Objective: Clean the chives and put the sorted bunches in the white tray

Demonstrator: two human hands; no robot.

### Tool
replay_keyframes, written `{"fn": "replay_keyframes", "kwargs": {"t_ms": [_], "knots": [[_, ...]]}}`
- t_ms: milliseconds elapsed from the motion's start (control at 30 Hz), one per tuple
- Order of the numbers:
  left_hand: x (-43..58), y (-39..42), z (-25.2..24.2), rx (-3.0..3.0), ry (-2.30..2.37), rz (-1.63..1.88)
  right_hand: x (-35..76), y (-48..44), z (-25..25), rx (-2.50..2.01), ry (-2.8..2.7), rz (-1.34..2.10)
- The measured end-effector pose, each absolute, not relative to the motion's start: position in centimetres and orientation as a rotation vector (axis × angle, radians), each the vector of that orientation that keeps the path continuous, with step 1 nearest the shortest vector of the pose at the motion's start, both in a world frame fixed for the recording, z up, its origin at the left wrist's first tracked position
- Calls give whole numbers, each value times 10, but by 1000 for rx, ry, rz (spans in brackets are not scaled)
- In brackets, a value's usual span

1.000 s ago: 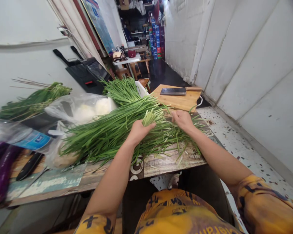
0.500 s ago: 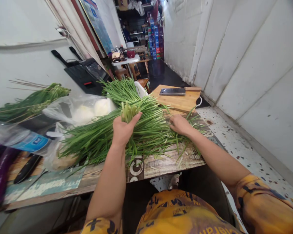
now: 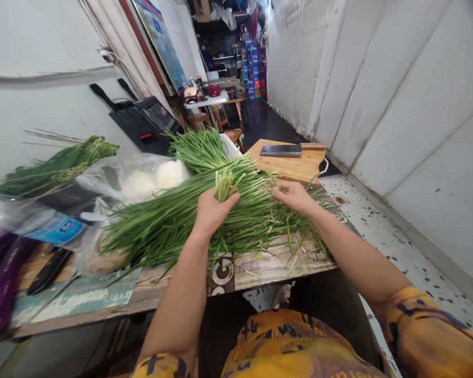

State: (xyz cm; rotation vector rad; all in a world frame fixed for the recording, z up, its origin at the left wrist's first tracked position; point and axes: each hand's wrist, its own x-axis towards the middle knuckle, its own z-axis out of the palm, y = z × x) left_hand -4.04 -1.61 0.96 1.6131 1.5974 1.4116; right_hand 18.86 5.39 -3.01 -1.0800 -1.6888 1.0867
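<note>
A big pile of long green chive stalks lies across the wooden table. My left hand is closed round a small bunch of the stalks, their pale cut ends sticking up above my fist. My right hand rests on the stalks at the right end of the pile, its fingers curled and pinching at a few of them. A wooden cutting board with a cleaver on it lies just beyond my right hand.
A clear plastic bag with white lumps sits behind the pile. Another green bunch lies far left. A black-handled knife, purple aubergines and a plastic bottle are at the left. A white wall stands right.
My left hand lifted the small bunch up and left off the pile, then brought it back toward the middle. My right hand stayed on the stalks at the right.
</note>
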Motion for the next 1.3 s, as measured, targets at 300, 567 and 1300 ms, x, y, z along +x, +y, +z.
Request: {"fn": "replay_keyframes", "kwargs": {"t_ms": [300,567,1300], "knots": [[-25,-13,-5,1757,1620,1180,184,45,-11,-963,-847,1844],[-26,-13,-1,1590,1603,1275,179,42,-16,-961,-868,1801],[-15,-8,-18,1653,1453,1246,160,22,-30,-941,-1868,932]]}}
